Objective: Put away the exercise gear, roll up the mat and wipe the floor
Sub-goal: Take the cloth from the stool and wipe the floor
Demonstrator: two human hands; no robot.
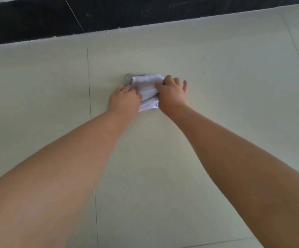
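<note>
You have both arms stretched forward and down, and the white cloth (147,90) lies bunched on the pale tiled floor (216,77), a little short of the dark skirting band (37,22) along the far edge. Your left hand (124,100) grips the cloth's left side with curled fingers, and your right hand (172,93) clutches its right side, knuckles up, so the pad stays folded thick between them. Holding it from both sides likely lets you lean weight into the wipe and keeps the cloth from unrolling. No mat or exercise gear shows here, so this looks like the final floor-wiping stage.
</note>
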